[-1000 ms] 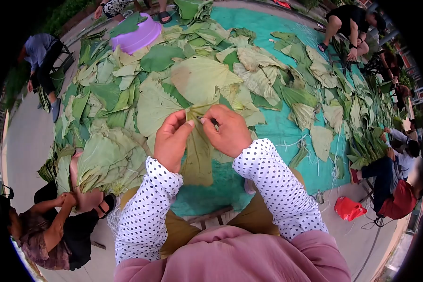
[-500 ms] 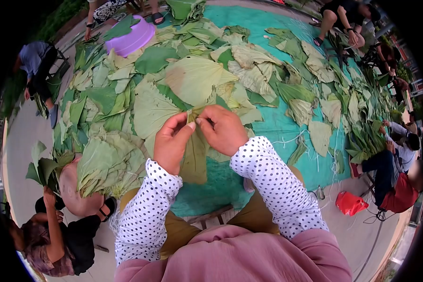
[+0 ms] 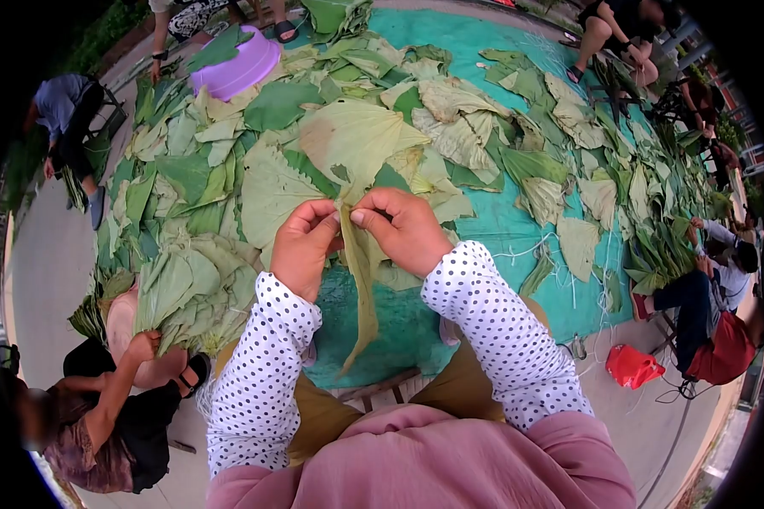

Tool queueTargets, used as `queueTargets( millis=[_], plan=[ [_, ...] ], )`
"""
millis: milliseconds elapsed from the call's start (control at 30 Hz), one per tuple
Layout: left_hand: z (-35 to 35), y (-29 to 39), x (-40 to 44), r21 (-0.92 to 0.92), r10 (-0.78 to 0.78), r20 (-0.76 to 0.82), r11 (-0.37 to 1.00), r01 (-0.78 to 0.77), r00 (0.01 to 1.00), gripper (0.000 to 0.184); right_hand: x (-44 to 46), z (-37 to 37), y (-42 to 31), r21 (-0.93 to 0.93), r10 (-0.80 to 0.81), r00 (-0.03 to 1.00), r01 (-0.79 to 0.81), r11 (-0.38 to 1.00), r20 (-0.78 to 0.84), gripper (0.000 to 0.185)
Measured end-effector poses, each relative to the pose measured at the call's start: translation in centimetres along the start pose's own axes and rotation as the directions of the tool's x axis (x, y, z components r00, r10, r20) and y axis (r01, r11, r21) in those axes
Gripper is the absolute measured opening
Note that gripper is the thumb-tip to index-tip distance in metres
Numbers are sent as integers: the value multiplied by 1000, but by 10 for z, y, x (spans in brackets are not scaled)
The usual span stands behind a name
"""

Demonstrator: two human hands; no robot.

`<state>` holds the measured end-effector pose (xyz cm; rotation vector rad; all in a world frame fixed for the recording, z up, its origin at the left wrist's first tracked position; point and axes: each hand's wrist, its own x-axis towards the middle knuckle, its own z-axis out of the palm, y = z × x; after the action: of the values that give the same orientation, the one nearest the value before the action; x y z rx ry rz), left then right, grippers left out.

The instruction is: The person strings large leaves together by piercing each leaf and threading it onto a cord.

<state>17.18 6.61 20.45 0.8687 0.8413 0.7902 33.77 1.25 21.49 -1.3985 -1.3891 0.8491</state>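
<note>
The left hand (image 3: 301,248) and right hand (image 3: 409,231), nearly closed, pinch a drooping leaf (image 3: 361,284), while over at eleven o'clock a purple basin (image 3: 248,72) bears a green leaf (image 3: 217,51).

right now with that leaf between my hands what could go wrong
The narrow, folded leaf at the fingertips of the left hand and right hand might tear if they pull apart. Its long lower part hangs free, so it could twist or catch on a polka-dot sleeve. Farther off, the green leaf lying on the purple basin looks unsecured and may slip off.
</note>
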Motion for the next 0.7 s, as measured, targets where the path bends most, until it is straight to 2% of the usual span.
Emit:
queueTargets(
  millis=[33, 100, 133, 200, 233, 300, 333, 400, 433, 467, 567, 600, 667, 700],
  plan=[
    [2, 2, -1, -1, -1, -2, 1000, 1, 1000, 10, 0, -1, -3, 0, 1, 1000, -1, 1000, 2, 14],
    [8, 9, -4, 159, 25, -48, 987, -17, 999, 8, 1, -4, -9, -113, -4, 999, 9, 994, 46, 24],
    [8, 7, -3, 160, 20, -46, 987, -13, 999, 8, 1, -5, -12, -114, 1, 999, 4, 994, 43, 24],
    [7, -1, 0, 425, 295, 25, 862, -278, 955, 7, 1, -5, -15, -235, -127, 988, 144, 961, 84, 41],
    [6, -2, 1, 424, 289, 25, 864, -272, 957, 7, 0, -4, -15, -235, -121, 989, 138, 962, 83, 41],
    [3, -2, 5, 573, 424, 125, 707, -414, 897, 8, 0, -3, -14, -222, -104, 992, 118, 968, 74, 39],
    [5, 1, 5, 572, 420, 124, 710, -411, 899, 8, 0, -5, -17, -222, -99, 992, 113, 968, 75, 39],
    [11, 14, 1, 507, 314, 28, 814, -285, 949, 8, 1, -9, -27, -241, 56, 994, -32, 970, 93, 31],
    [12, 17, 1, 504, 310, 36, 816, -285, 950, 10, 2, -6, -21, -256, -18, 999, 25, 966, 32, 26],
    [13, 19, 2, 499, 303, 36, 820, -280, 952, 10, 3, -7, -18, -259, -9, 999, 18, 966, 33, 26],
    [13, 27, 4, 258, 343, -12, 909, -328, 939, 12, 5, -13, -10, -184, 80, 996, -85, 979, -32, 22],
    [12, 32, 6, 254, 339, -11, 911, -325, 941, 12, 6, -16, -9, -188, 85, 996, -89, 978, -33, 22],
    [5, 42, 8, 36, 387, -31, 922, -386, 921, 14, 4, -27, -6, -152, 80, 983, -105, 983, -165, 20],
    [2, 47, 9, 29, 379, -27, 925, -378, 925, 14, 4, -35, -1, -163, 64, 975, -100, 982, -212, 20]
  ],
)
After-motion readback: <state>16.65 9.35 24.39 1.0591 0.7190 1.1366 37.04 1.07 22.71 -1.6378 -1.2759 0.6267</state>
